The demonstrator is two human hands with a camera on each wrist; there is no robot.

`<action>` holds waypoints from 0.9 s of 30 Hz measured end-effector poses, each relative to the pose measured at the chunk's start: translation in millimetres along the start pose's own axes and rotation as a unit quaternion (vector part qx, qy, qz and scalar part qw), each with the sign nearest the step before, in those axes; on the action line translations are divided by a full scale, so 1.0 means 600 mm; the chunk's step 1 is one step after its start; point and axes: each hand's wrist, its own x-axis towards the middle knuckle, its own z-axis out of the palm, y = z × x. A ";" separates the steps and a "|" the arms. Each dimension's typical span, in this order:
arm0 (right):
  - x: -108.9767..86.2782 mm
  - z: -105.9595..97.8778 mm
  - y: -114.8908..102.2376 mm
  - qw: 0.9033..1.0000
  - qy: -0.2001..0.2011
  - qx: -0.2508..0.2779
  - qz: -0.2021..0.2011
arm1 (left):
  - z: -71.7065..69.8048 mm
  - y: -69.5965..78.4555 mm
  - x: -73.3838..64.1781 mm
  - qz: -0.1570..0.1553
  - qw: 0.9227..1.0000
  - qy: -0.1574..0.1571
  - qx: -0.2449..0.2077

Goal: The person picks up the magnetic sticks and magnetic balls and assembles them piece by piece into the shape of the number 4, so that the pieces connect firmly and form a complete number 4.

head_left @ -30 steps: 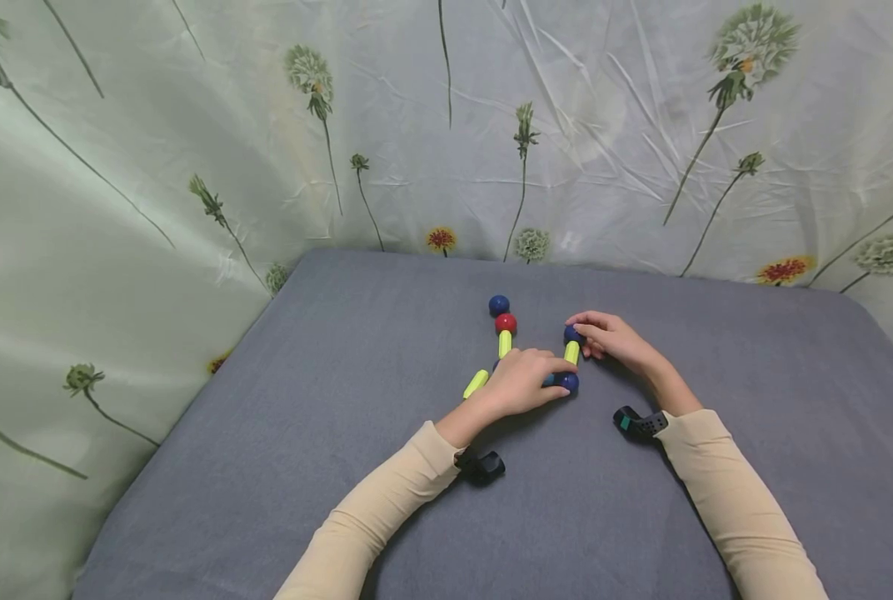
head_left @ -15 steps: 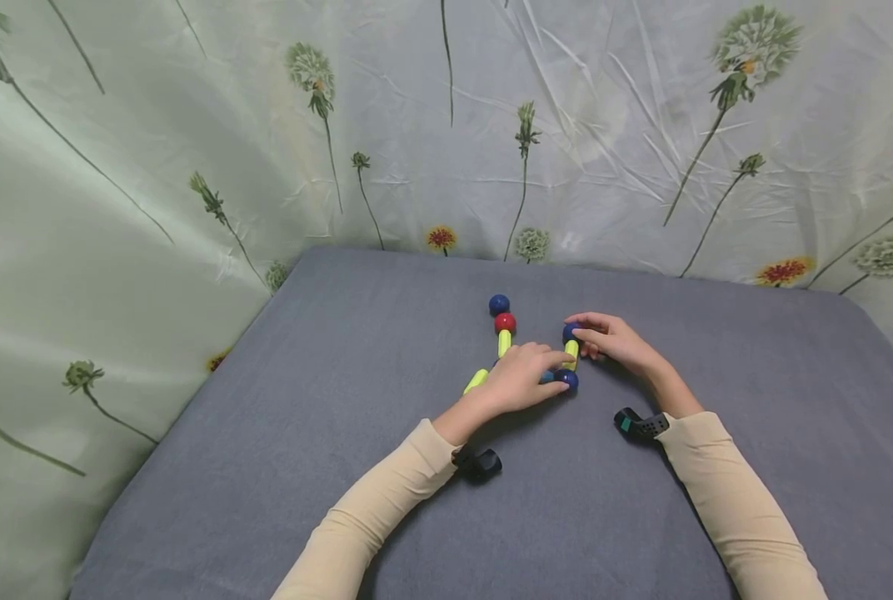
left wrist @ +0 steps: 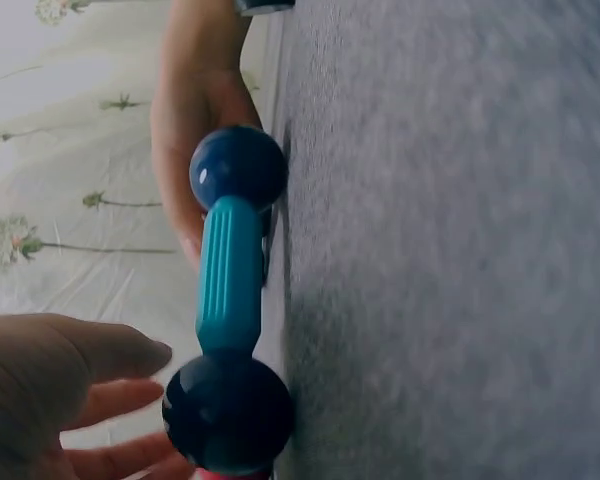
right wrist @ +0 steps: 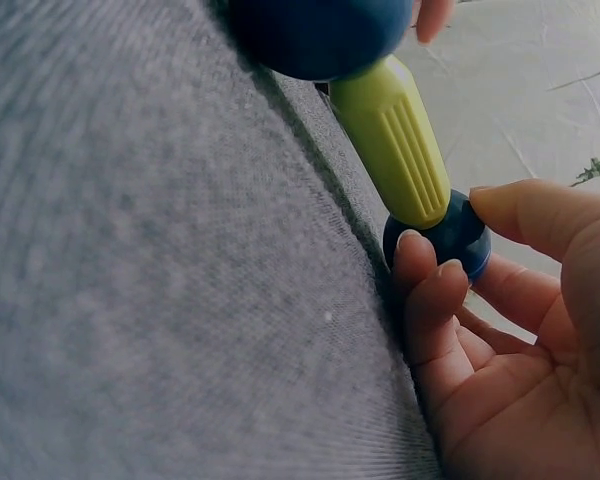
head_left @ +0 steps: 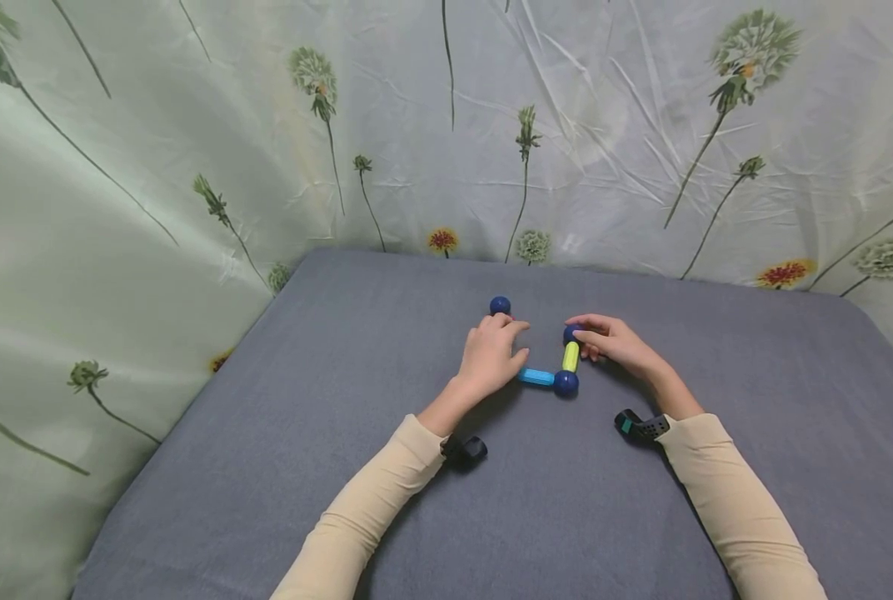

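Observation:
My right hand (head_left: 617, 342) pinches a dark blue ball (right wrist: 458, 238) between thumb and fingers. A ribbed yellow-green toy building rod (head_left: 571, 357) joins that ball to a nearer blue ball (head_left: 566, 383). From there a light blue rod (head_left: 536, 377) runs left to another blue ball (left wrist: 228, 415), which the hand hides in the head view. My left hand (head_left: 487, 357) is over the left part of the pieces, its fingers relaxed and apart, with the thumb beside that ball in the left wrist view. A bit of red (left wrist: 235, 474) shows below the ball.
A separate-looking dark blue ball (head_left: 500, 305) lies just beyond the left fingers. Grey cloth covers the table (head_left: 304, 400), and a flower-printed curtain (head_left: 416, 108) hangs behind and to the left. Both wrists carry black straps, such as the right one (head_left: 641, 426).
My left hand has moved left and away from the nearer blue ball, uncovering the light blue rod and covering the red ball and left yellow-green rods. The right hand keeps its pinch.

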 end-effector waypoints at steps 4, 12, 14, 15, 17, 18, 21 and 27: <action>0.000 0.000 0.000 1.000 0.005 -0.004 0.001 | -0.001 -0.006 0.000 -0.030 1.000 -0.001 -0.010; -0.002 0.000 -0.003 1.000 0.011 -0.005 -0.004 | -0.003 -0.010 0.000 -0.026 0.999 -0.023 -0.042; -0.002 0.001 -0.002 1.000 0.013 -0.004 -0.005 | -0.003 -0.010 0.000 -0.025 0.998 -0.025 -0.048; -0.002 0.001 -0.002 1.000 0.014 -0.005 -0.005 | -0.004 -0.010 0.000 -0.024 0.998 -0.027 -0.053; -0.002 0.002 -0.003 1.000 0.016 -0.006 -0.003 | -0.004 -0.010 0.000 -0.024 0.997 -0.030 -0.062; -0.003 0.003 -0.003 1.000 0.017 -0.007 -0.003 | -0.004 -0.011 0.000 -0.024 0.997 -0.031 -0.066; -0.004 0.003 -0.004 1.000 0.020 -0.009 -0.001 | -0.003 -0.011 0.000 -0.023 0.996 -0.036 -0.081; -0.005 0.003 -0.007 1.000 0.022 -0.010 0.004 | 0.001 -0.012 0.002 -0.024 0.993 -0.040 -0.106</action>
